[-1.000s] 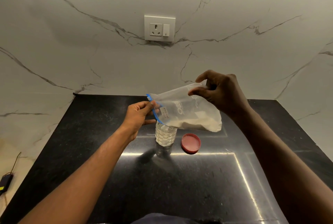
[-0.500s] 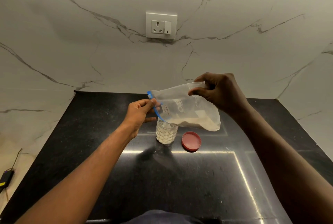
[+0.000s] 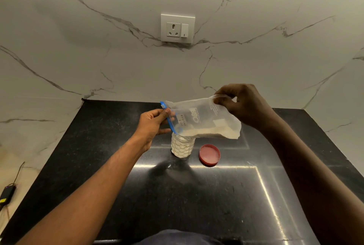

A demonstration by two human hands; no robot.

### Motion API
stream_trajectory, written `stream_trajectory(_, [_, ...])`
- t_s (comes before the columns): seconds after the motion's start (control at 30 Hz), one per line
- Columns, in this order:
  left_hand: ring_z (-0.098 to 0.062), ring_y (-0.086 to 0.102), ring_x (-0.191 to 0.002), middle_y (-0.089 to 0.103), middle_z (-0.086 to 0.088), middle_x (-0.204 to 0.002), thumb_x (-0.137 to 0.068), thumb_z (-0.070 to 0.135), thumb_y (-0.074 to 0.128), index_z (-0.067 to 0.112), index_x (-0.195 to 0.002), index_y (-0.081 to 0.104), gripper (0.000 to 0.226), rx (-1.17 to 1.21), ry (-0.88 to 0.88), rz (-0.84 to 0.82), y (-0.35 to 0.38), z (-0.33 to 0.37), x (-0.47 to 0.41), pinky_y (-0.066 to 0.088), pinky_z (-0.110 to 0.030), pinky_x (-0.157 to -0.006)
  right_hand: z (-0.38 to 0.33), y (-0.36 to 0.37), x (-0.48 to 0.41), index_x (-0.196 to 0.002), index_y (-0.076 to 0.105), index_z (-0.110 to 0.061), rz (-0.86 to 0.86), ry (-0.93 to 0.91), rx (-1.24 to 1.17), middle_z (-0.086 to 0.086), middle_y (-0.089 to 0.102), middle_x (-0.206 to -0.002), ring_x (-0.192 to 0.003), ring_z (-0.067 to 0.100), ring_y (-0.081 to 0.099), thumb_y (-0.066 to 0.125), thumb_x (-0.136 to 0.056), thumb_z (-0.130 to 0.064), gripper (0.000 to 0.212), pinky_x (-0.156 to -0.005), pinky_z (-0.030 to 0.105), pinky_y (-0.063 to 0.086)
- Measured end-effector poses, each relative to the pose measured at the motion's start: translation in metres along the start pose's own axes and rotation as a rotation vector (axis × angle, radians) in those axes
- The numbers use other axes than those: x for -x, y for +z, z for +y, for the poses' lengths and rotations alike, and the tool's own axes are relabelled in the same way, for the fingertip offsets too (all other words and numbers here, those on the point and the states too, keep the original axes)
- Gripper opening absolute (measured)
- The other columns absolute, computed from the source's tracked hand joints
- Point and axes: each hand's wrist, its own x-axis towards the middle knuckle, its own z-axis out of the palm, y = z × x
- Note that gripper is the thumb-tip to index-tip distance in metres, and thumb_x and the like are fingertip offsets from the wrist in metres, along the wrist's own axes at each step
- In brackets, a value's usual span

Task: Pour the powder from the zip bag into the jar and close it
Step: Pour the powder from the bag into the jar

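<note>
A clear zip bag [image 3: 202, 119] with a blue zip strip hangs tilted over a small textured clear jar [image 3: 181, 147] on the black counter. White powder lies along the bag's lower edge and runs from its blue-edged mouth into the jar, which looks nearly full. My left hand [image 3: 152, 124] pinches the bag at the zip end, just left of the jar. My right hand [image 3: 243, 105] grips the bag's raised bottom corner. The red lid [image 3: 209, 155] lies flat on the counter, right of the jar.
The black stone counter [image 3: 197, 195] is walled by white marble at the back and both sides. A wall socket [image 3: 177, 28] sits above. A small dark device with a cable [image 3: 6, 193] lies on the floor at far left.
The powder level in the jar has risen from about half to nearly full. The heap of powder in the bag has shrunk and flattened. Both hands have kept their grip.
</note>
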Motion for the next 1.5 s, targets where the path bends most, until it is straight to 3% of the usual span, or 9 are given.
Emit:
stream_trajectory(0.1, [-0.017, 0.081, -0.100, 0.085, -0.002, -0.107, -0.102, 0.028, 0.070, 0.012, -0.109, 0.079, 0.020, -0.009, -0.005, -0.005, 0.000, -0.001, -0.001, 0.067, -0.033, -0.071, -0.002, 0.000, -0.002, -0.101, 0.080, -0.012, 0.008, 0.027, -0.014, -0.001, 0.077, -0.091, -0.078, 0.007, 0.066, 0.078, -0.090, -0.006, 0.013, -0.073, 0.019, 0.053])
stream_trajectory(0.2, [-0.018, 0.082, -0.099, 0.085, -0.003, -0.106, -0.102, 0.029, 0.070, 0.013, -0.108, 0.080, 0.020, -0.014, -0.005, -0.018, 0.001, 0.000, -0.002, 0.068, -0.034, -0.072, -0.006, 0.002, -0.002, -0.098, 0.079, -0.010, 0.031, 0.071, -0.040, -0.003, 0.073, -0.084, -0.071, -0.001, 0.064, 0.087, -0.085, -0.021, 0.019, -0.060, 0.007, 0.047])
stream_trajectory(0.33, [-0.016, 0.082, -0.098, 0.085, -0.003, -0.105, -0.103, 0.029, 0.069, 0.012, -0.108, 0.079, 0.020, -0.010, 0.002, -0.031, 0.004, 0.001, -0.002, 0.067, -0.031, -0.069, -0.009, 0.003, -0.001, -0.092, 0.080, -0.008, 0.062, 0.056, 0.012, 0.007, 0.076, -0.081, -0.075, 0.023, 0.071, 0.081, -0.091, -0.032, 0.024, -0.068, 0.041, 0.059])
stream_trajectory(0.43, [-0.017, 0.082, -0.097, 0.085, -0.004, -0.104, -0.103, 0.028, 0.069, 0.010, -0.109, 0.079, 0.022, 0.006, -0.003, -0.018, 0.003, 0.001, -0.002, 0.066, -0.030, -0.067, -0.008, 0.002, -0.002, -0.101, 0.082, -0.009, 0.041, 0.036, 0.027, 0.005, 0.081, -0.095, -0.088, 0.018, 0.073, 0.075, -0.095, -0.014, 0.010, -0.082, 0.042, 0.061])
stream_trajectory(0.6, [-0.019, 0.083, -0.096, 0.085, -0.004, -0.104, -0.102, 0.029, 0.070, 0.010, -0.110, 0.078, 0.022, 0.011, -0.012, -0.018, 0.000, -0.002, -0.004, 0.067, -0.030, -0.068, -0.005, 0.003, -0.004, -0.118, 0.078, -0.006, 0.041, 0.067, 0.006, 0.007, 0.080, -0.112, -0.097, 0.008, 0.069, 0.075, -0.090, 0.005, 0.031, -0.083, -0.001, 0.045])
stream_trajectory(0.67, [-0.020, 0.083, -0.096, 0.085, -0.004, -0.105, -0.102, 0.030, 0.070, 0.011, -0.109, 0.079, 0.022, 0.011, -0.016, -0.021, 0.001, -0.004, -0.004, 0.067, -0.032, -0.069, -0.002, 0.004, -0.005, -0.115, 0.078, -0.006, 0.096, 0.085, -0.016, 0.007, 0.080, -0.106, -0.092, 0.009, 0.070, 0.079, -0.088, 0.000, 0.028, -0.076, -0.004, 0.042])
stream_trajectory(0.97, [-0.024, 0.083, -0.093, 0.085, -0.006, -0.103, -0.102, 0.030, 0.069, 0.010, -0.109, 0.079, 0.024, 0.018, -0.035, -0.028, 0.003, -0.006, -0.002, 0.067, -0.031, -0.068, -0.005, 0.021, 0.003, -0.112, 0.077, -0.009, 0.274, 0.097, -0.026, 0.007, 0.080, -0.095, -0.089, 0.025, 0.075, 0.062, -0.103, -0.013, 0.017, -0.081, 0.048, 0.060])
stream_trajectory(1.2, [-0.024, 0.084, -0.093, 0.086, -0.006, -0.102, -0.102, 0.031, 0.070, 0.013, -0.104, 0.080, 0.021, 0.033, -0.050, -0.012, 0.002, -0.009, -0.002, 0.067, -0.032, -0.067, -0.014, 0.020, 0.003, -0.116, 0.077, -0.005, 0.372, 0.060, -0.081, 0.008, 0.082, -0.102, -0.093, 0.013, 0.077, 0.076, -0.095, -0.017, 0.023, -0.084, 0.035, 0.063])
stream_trajectory(1.5, [-0.022, 0.083, -0.095, 0.085, -0.005, -0.105, -0.102, 0.032, 0.069, 0.013, -0.106, 0.080, 0.022, 0.036, -0.046, -0.008, 0.002, -0.010, -0.003, 0.067, -0.033, -0.068, -0.024, 0.021, 0.000, -0.098, 0.081, -0.013, 0.364, 0.054, -0.027, 0.000, 0.081, -0.086, -0.078, 0.015, 0.075, 0.079, -0.093, -0.027, 0.015, -0.068, 0.043, 0.060])
